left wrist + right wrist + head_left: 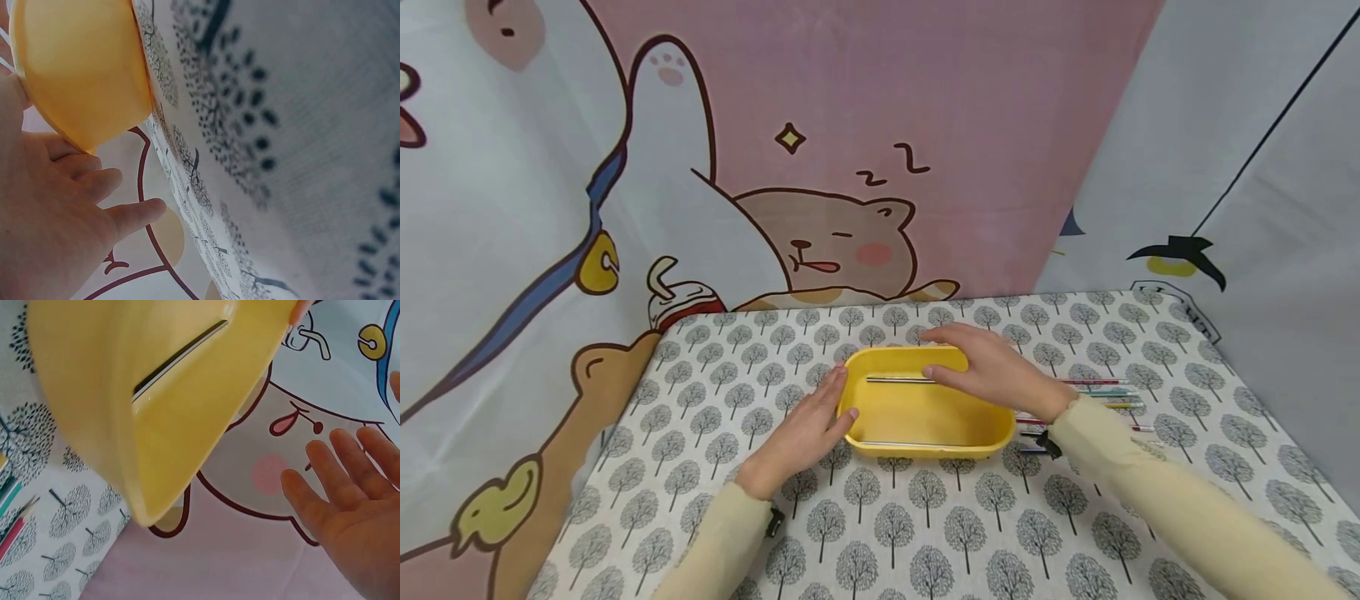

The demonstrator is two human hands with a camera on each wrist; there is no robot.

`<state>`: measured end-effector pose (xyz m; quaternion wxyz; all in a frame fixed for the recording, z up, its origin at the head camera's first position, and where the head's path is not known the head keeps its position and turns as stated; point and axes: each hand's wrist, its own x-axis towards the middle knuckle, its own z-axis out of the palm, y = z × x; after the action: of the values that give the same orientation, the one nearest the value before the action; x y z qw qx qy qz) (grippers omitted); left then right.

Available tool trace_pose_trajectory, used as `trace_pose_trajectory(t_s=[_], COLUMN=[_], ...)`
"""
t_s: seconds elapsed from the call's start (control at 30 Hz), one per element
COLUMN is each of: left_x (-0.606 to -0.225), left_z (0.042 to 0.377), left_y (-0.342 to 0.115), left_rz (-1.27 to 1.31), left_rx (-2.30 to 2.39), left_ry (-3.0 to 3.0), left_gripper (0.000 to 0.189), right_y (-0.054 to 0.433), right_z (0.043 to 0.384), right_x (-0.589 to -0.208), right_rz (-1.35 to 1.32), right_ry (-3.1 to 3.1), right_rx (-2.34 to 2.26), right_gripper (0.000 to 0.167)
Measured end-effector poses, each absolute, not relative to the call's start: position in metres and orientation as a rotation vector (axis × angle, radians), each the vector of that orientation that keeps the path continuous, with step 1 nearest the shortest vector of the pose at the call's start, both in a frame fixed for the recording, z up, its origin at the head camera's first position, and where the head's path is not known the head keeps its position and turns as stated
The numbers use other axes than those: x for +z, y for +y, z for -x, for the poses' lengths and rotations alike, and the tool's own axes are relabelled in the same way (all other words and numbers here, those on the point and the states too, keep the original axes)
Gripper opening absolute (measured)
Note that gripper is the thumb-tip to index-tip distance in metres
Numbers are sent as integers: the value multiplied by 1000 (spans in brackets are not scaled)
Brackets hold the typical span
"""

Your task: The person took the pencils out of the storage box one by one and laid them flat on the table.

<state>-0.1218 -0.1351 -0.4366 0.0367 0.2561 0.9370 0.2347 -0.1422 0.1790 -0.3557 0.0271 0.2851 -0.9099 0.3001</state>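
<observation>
A yellow plastic basin (925, 452) sits on the tree-print cloth. My left hand (801, 429) holds its left end, the thumb at the rim and the other fingers along the outer wall; in the left wrist view these fingers (100, 184) spread beside the basin. Over the far right rim reaches my right hand (981, 362), its fingers extended and holding nothing. A dark pencil (181, 359) lies inside the basin, near my right thumb in the head view. Along the basin's near inner side runs a thin pale stick (902, 444).
Several colored pencils (1123, 406) lie on the cloth right of the basin, partly hidden by my right forearm. Behind the table (925, 525) hangs a cartoon-print curtain (850, 100), with a pale curtain (1285, 217) on the right.
</observation>
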Motion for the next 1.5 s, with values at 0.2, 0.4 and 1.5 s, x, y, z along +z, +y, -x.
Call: trace_pose_trajectory(t_s=[0.2,0.4,1.5], left_x=[-436,-437,-438], left_z=[122,123,123], left_y=[-135,-134,-134], left_rz=[-769,-754,-745], left_rx=[714,729,727], left_ry=[2872,2867,2870], left_gripper=[73,73,72], right_y=[162,147,112], right_z=[154,163,189], right_x=[-356,-357,-399], right_rz=[-902,-902,-1041], right_ry=[-2821,-2848,-3067], right_rx=[949,945,891], right_gripper=[52,53,42])
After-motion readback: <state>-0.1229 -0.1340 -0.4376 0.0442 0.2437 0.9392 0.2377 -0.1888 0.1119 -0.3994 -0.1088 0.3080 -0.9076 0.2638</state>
